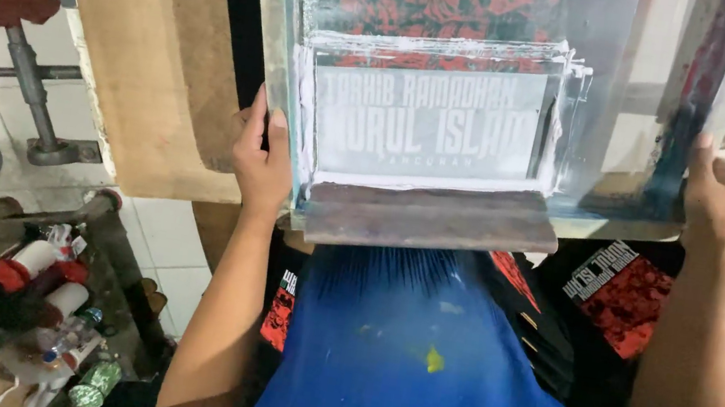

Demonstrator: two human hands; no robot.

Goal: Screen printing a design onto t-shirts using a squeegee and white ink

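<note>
A screen-printing frame (453,112) with a metal rim lies flat on a wooden board, its mesh showing a pale stencil patch over red and black print. A wooden squeegee (428,215) rests inside along the near edge. My left hand (262,160) grips the frame's left rim, thumb on top. Gripping the right rim is my right hand (714,189), fingers on the dark stained side. My blue shirt (424,366) fills the space below.
Black printed shirts (617,294) with red patches are stacked under the board near my right arm. A wooden plank (131,54) runs left of the frame. Bottles and cans (56,301) clutter the lower left floor beside a metal pipe stand (35,88).
</note>
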